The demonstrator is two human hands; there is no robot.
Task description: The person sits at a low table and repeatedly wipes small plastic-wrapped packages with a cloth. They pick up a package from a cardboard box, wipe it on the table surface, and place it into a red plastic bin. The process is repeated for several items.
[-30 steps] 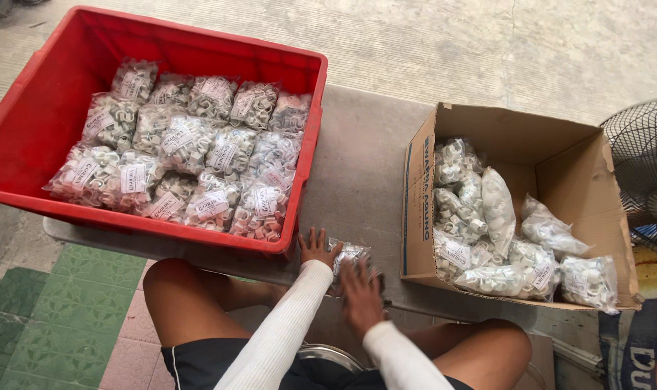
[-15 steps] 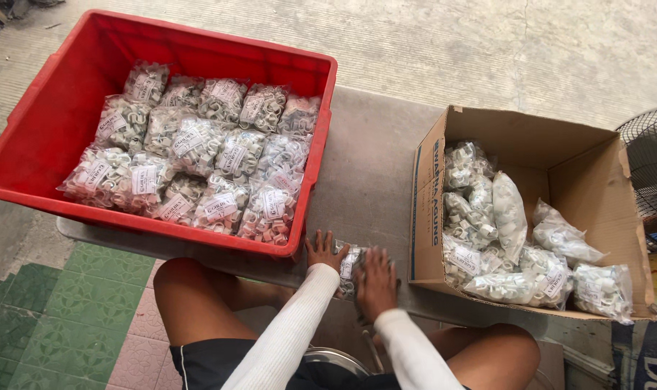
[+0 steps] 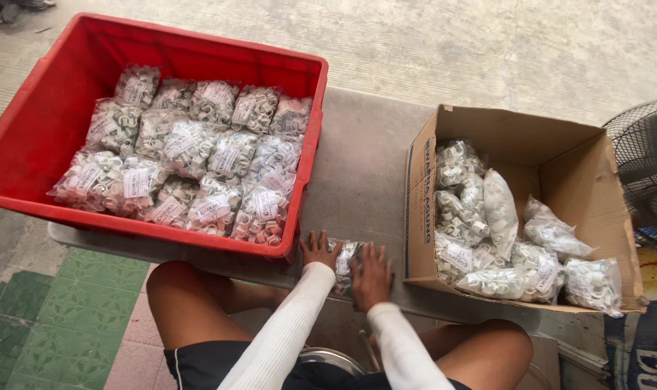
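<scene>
Left hand (image 3: 319,250): fingers spread and laid flat, palm down, touching the left edge of a small clear plastic bag of pale ring-shaped parts (image 3: 345,260). Not closed around it.

Right hand (image 3: 372,275): fingers fanned apart, palm pressing down on the right part of the same bag. Neither hand grips; both lie open on it. Both forearms are covered by white ribbed sleeves (image 3: 288,334).

The bag lies on the near edge of a grey flat tabletop (image 3: 364,162), in the gap between two containers and partly hidden under the hands.

Just left of the left hand: a red rectangular plastic crate (image 3: 46,108), its near right corner beside the fingertips. It is filled with many similar clear bags with white labels (image 3: 191,152), lying in rough rows.

Right of the right hand: an open brown cardboard box (image 3: 588,180), holding more bags of pale parts (image 3: 502,209), heaped loosely against its left wall and near side.

Far right edge: part of a black wire fan guard (image 3: 650,166). Near left: green patterned floor tiles (image 3: 61,318). Beyond the table: bare concrete floor (image 3: 451,43).
</scene>
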